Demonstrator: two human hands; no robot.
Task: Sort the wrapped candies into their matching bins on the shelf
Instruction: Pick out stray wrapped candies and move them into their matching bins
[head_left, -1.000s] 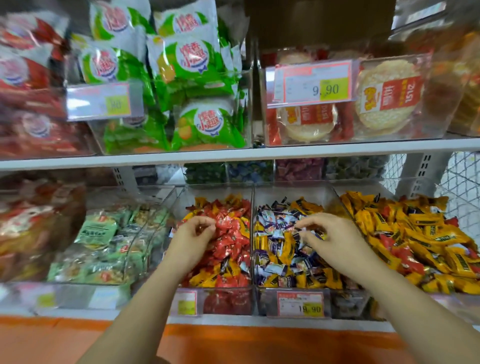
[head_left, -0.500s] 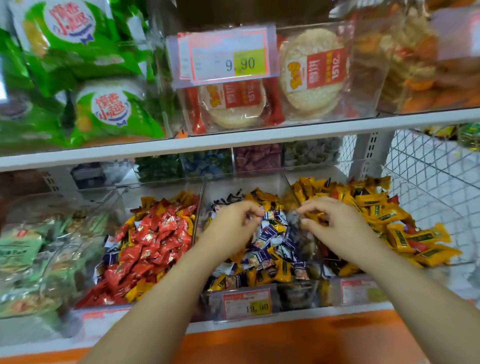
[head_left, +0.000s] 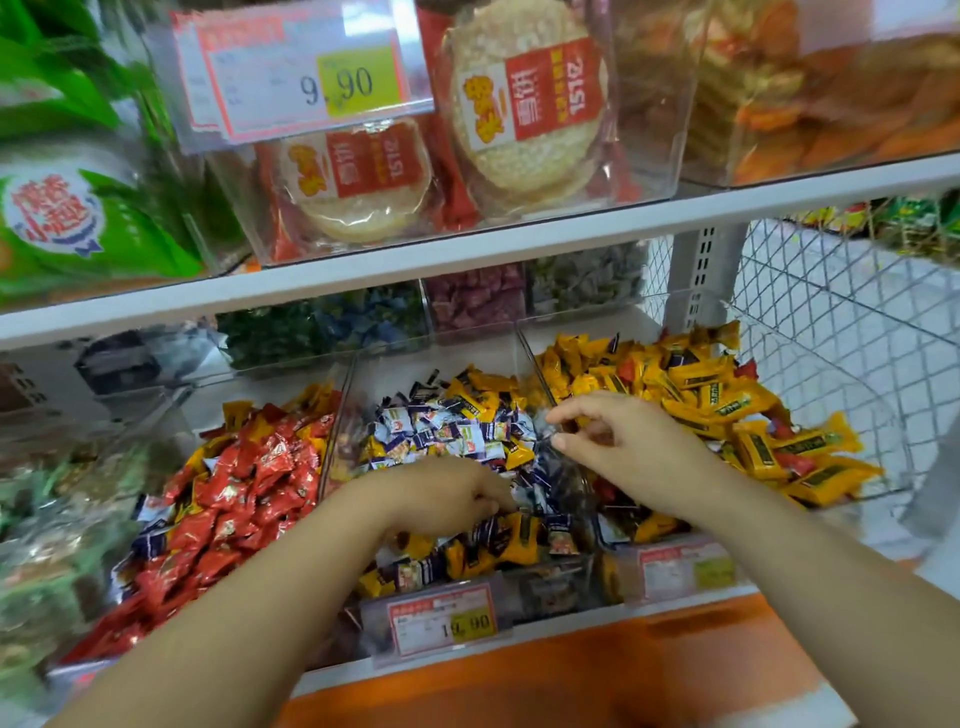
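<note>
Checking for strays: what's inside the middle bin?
The middle bin holds white-and-purple candies with yellow candies mixed in at back and front. The left hand covers part of the pile; deeper layers are hidden.

Left hand (head_left: 441, 493) fingers buried in candies (head_left: 467, 431) (grasp unclear); right price tag (head_left: 685, 571) blurred

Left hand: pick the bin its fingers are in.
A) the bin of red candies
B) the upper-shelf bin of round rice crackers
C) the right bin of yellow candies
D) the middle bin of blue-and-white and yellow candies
D: the left hand has its fingertips down among the mixed wrappers of the middle bin, with the red candies on one side and the yellow candies on the other.
</note>
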